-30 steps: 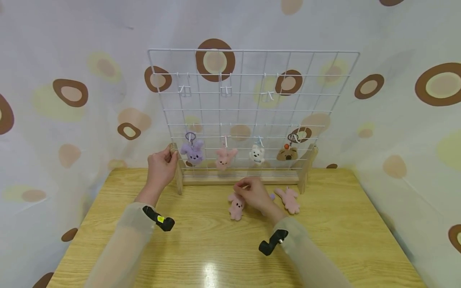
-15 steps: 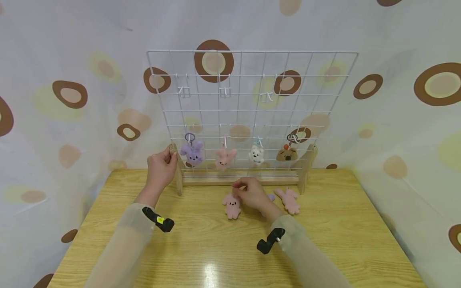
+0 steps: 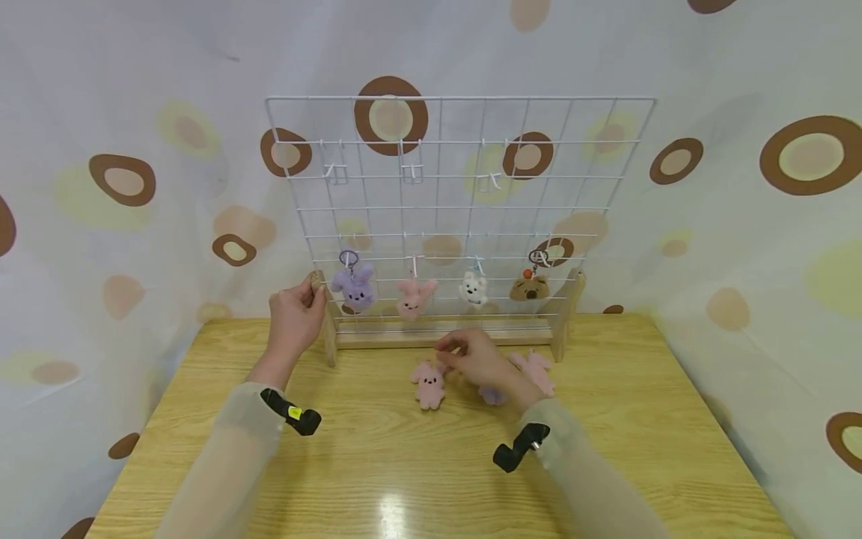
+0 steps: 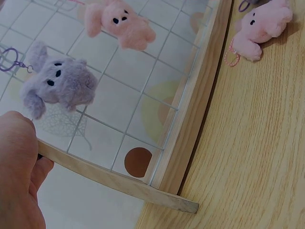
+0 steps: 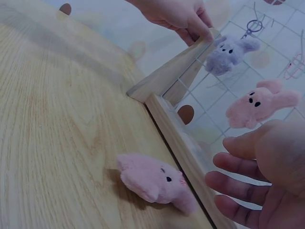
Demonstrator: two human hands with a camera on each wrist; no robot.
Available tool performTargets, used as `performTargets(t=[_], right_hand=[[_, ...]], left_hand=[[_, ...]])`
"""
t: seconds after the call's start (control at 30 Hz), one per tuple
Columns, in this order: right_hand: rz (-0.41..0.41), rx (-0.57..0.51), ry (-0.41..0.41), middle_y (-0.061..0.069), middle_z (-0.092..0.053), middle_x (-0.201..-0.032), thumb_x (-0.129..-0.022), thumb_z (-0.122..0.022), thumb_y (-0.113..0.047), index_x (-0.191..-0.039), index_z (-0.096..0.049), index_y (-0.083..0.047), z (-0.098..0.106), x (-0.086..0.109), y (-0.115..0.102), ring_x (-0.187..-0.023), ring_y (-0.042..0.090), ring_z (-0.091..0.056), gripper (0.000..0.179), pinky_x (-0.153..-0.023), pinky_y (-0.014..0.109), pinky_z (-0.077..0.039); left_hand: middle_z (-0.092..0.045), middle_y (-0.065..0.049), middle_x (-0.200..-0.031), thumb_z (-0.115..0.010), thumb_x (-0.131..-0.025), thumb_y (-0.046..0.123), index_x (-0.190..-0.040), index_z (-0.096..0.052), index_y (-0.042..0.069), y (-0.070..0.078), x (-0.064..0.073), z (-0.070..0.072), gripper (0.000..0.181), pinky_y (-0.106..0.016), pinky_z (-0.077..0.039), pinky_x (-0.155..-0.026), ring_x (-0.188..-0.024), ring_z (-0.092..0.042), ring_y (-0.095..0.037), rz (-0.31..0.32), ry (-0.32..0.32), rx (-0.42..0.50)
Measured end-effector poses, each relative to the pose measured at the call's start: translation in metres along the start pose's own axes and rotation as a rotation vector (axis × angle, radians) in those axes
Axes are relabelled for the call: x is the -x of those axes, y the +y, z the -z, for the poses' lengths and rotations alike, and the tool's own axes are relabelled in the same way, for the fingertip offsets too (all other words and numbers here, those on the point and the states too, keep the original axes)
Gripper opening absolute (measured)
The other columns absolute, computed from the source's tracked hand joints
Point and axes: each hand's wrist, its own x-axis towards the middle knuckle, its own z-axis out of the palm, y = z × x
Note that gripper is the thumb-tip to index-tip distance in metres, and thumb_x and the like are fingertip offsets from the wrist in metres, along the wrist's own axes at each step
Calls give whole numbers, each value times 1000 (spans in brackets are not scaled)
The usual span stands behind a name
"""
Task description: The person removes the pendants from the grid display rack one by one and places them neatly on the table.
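Note:
My left hand [image 3: 295, 320] grips the top of the rack's wooden left post [image 3: 328, 337]. My right hand [image 3: 477, 361] hovers beside a pink plush bunny keychain [image 3: 429, 386] that lies face up on the table. The right wrist view shows the fingers [image 5: 238, 188] loosely spread, apart from this pink bunny [image 5: 155, 179], with nothing held. A pink beaded loop [image 4: 232, 56] sticks out from its head. Under the right wrist, a purple plush [image 3: 491, 395] is partly covered. Behind that wrist lies another pink plush [image 3: 535, 370], also partly hidden.
A white wire grid [image 3: 438, 207] stands in the wooden base. Hanging low on it are a purple bunny [image 3: 354, 288], a pink bunny [image 3: 414, 299], a white bear [image 3: 474, 289] and a brown bear head [image 3: 530, 289]. Bare white hooks [image 3: 412, 172] sit higher up.
The pink bunny has shifted slightly left on the table, and my right hand has drawn a little right, off it. More of the purple plush shows. My left hand keeps its grip.

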Motion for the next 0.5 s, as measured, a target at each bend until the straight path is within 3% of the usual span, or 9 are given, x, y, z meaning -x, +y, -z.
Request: performTargets(t=[0.1, 0.3, 0.5], right_hand=[[7, -4, -14, 13, -74, -108, -104, -67, -5, -119, -75, 3, 7, 3, -4, -88, 48, -71, 19, -60, 32, -55], [48, 7, -27, 17, -74, -110, -104, -67, -5, -119, -74, 4, 20, 10, -7, -88, 47, -72, 19, -74, 59, -59], [8, 6, -27, 15, -74, -110, -105, -66, -10, -120, -73, 3, 34, 19, -10, -90, 48, -72, 21, -80, 62, -58]], left_hand=[[-75, -27, -106, -63, -105, 6, -126, -70, -13, 0, 0, 0, 29, -10, -49, -66, -93, -76, -32, -2, 1, -1], [-74, -27, -108, -64, -105, 7, -127, -70, -12, 1, 0, 1, 30, -16, -54, -70, -97, -76, -32, 0, 4, -15], [-74, -27, -108, -63, -106, 8, -126, -70, -13, 3, 0, 1, 30, -14, -52, -67, -95, -76, -32, -1, -7, -14]])
